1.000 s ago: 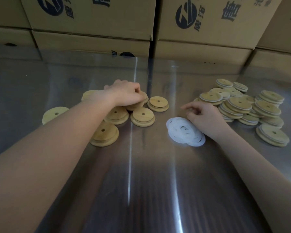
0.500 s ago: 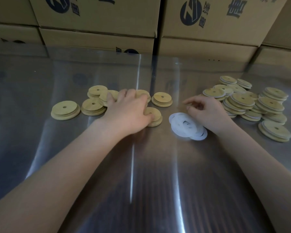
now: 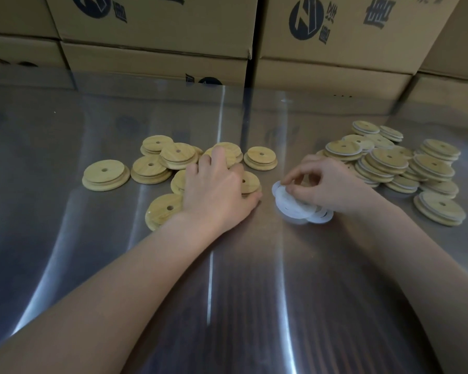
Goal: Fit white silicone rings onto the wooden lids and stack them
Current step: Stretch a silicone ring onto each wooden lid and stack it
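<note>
resting palm-down on the loose group of round pale wooden lids with centre holes [image 3: 157, 160], the left hand [image 3: 218, 191] lies flat with fingers spread over several of them; whether it grips any one lid cannot be told, since the palm hides the contact. one lid [image 3: 103, 174] sits apart at the far left of this group, another [image 3: 260, 157] just beyond the left fingertips. the right hand [image 3: 328, 186] is curled over the small heap of thin white silicone rings [image 3: 297, 206], thumb and forefinger pinched on the upper edge of the top ring, which tilts up slightly from the heap. the heap lies between the two hands, near centre of the glossy dark table under clear plastic sheet [image 3: 227, 306]. to the right of the right hand, overlapping piles of wooden lids with white rings showing around their edges [image 3: 389, 160] spread across the surface; one such lid [image 3: 441, 207] lies nearest the viewer. brown cardboard boxes with dark printed logos [image 3: 157, 25] stand stacked along the far edge.
</note>
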Demonstrator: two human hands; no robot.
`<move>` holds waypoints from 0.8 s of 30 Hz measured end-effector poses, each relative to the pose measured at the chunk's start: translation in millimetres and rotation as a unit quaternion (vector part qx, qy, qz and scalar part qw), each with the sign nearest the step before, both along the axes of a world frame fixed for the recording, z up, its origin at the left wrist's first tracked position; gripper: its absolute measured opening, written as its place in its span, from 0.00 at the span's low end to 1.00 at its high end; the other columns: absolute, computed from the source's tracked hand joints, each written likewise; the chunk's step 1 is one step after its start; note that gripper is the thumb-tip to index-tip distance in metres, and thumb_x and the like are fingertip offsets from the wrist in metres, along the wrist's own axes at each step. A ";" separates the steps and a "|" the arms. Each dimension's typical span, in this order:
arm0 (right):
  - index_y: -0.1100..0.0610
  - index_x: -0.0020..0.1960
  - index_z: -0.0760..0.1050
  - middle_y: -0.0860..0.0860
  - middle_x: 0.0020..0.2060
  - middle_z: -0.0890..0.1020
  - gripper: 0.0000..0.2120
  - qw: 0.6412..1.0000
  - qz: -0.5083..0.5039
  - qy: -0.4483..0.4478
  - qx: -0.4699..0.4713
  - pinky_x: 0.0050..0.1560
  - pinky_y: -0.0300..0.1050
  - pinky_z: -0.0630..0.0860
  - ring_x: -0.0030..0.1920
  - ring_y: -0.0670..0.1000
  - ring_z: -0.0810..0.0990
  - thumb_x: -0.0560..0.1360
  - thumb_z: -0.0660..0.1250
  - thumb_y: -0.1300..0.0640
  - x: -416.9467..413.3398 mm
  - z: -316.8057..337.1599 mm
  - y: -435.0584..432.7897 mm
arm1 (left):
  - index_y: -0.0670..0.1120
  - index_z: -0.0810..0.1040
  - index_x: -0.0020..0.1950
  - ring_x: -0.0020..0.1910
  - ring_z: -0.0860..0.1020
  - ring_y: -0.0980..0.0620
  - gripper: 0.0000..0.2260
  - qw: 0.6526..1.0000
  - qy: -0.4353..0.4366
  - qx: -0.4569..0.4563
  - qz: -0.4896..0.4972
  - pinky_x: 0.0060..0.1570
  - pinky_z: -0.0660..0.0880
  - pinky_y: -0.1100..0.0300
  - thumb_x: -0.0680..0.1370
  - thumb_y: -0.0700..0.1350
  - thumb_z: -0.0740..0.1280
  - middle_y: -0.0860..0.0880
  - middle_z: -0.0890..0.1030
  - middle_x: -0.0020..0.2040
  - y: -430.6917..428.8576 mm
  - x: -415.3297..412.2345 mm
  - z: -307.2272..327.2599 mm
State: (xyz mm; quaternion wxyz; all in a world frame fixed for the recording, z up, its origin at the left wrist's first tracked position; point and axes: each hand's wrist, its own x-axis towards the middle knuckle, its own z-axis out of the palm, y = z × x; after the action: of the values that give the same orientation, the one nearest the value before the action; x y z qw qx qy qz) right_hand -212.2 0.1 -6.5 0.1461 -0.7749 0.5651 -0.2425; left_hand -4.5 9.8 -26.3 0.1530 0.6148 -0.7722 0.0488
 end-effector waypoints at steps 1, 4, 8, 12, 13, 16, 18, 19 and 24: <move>0.50 0.44 0.84 0.43 0.40 0.76 0.04 1.000 0.002 0.003 0.001 0.38 0.28 0.66 0.35 0.37 0.72 0.70 0.73 0.57 -0.3 -0.4 -0.4 | 0.49 0.75 0.61 0.58 0.68 0.43 0.27 1.000 0.010 0.007 0.000 0.55 0.63 0.51 0.74 0.68 0.61 0.47 0.65 0.58 -0.3 0.7 0.5; 0.49 0.42 0.84 0.44 0.39 0.75 0.04 1.000 0.002 0.008 0.002 0.38 0.29 0.66 0.34 0.38 0.72 0.70 0.74 0.57 -1.1 -0.7 -1.6 | 0.48 0.74 0.61 0.58 0.68 0.44 0.28 0.999 0.036 0.018 -0.010 0.56 0.62 0.51 0.72 0.68 0.64 0.47 0.65 0.57 -1.0 3.1 1.8; 0.49 0.39 0.83 0.44 0.39 0.76 0.04 1.000 0.005 0.002 0.006 0.38 0.28 0.67 0.34 0.39 0.71 0.69 0.75 0.58 -2.2 -0.6 -2.4 | 0.49 0.71 0.62 0.60 0.69 0.45 0.29 0.997 0.073 0.011 -0.024 0.57 0.63 0.51 0.70 0.67 0.68 0.48 0.68 0.58 -0.3 4.3 2.8; 0.49 0.38 0.82 0.44 0.39 0.77 0.05 1.000 0.006 -0.004 0.010 0.38 0.28 0.67 0.34 0.40 0.71 0.69 0.75 0.58 -1.6 0.0 -1.6 | 0.51 0.69 0.62 0.59 0.71 0.45 0.28 0.995 0.089 -0.015 -0.045 0.54 0.62 0.51 0.69 0.64 0.71 0.50 0.74 0.58 1.2 3.1 2.8; 0.50 0.38 0.81 0.44 0.39 0.77 0.05 1.000 0.005 -0.005 0.011 0.38 0.28 0.67 0.34 0.39 0.71 0.69 0.75 0.59 -1.1 0.5 -1.3 | 0.51 0.69 0.61 0.58 0.72 0.45 0.27 0.994 0.096 -0.024 -0.050 0.53 0.61 0.52 0.69 0.64 0.71 0.51 0.75 0.57 1.9 2.5 3.2; 0.50 0.37 0.81 0.43 0.39 0.78 0.07 1.000 0.002 -0.019 0.018 0.36 0.28 0.67 0.33 0.39 0.72 0.70 0.75 0.60 -0.1 2.4 -1.0 | 0.52 0.69 0.58 0.56 0.74 0.48 0.25 0.982 0.163 -0.035 -0.084 0.52 0.65 0.52 0.68 0.60 0.73 0.53 0.76 0.55 5.1 1.8 5.8; 0.51 0.37 0.80 0.42 0.35 0.79 0.07 0.999 -0.003 -0.041 0.033 0.34 0.27 0.68 0.31 0.38 0.73 0.70 0.74 0.61 -0.6 3.5 -0.8 | 0.52 0.69 0.57 0.53 0.74 0.51 0.24 0.961 0.252 -0.018 -0.113 0.52 0.69 0.56 0.68 0.55 0.76 0.54 0.74 0.54 8.5 1.4 7.5; 0.51 0.37 0.80 0.41 0.32 0.80 0.07 0.997 -0.004 -0.060 0.045 0.32 0.28 0.68 0.30 0.38 0.73 0.70 0.74 0.61 -1.1 4.2 -0.4 | 0.52 0.69 0.57 0.52 0.73 0.54 0.24 0.947 0.296 -0.010 -0.124 0.51 0.69 0.61 0.68 0.53 0.77 0.55 0.74 0.54 10.5 1.2 8.3; 0.54 0.40 0.81 0.48 0.33 0.83 0.05 0.983 0.015 -0.160 0.088 0.38 0.33 0.76 0.35 0.44 0.80 0.72 0.73 0.62 -3.3 8.0 2.4 | 0.50 0.72 0.56 0.50 0.75 0.56 0.24 0.873 0.469 0.058 -0.119 0.49 0.74 0.62 0.66 0.45 0.80 0.58 0.75 0.51 15.9 -0.8 11.6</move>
State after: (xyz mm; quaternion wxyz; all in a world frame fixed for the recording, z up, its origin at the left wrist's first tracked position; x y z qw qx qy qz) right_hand -215.5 2.5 1.5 0.3061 -0.7185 0.5419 -0.3106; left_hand -5.3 25.7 -14.7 0.4659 0.4767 -0.6785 -0.3089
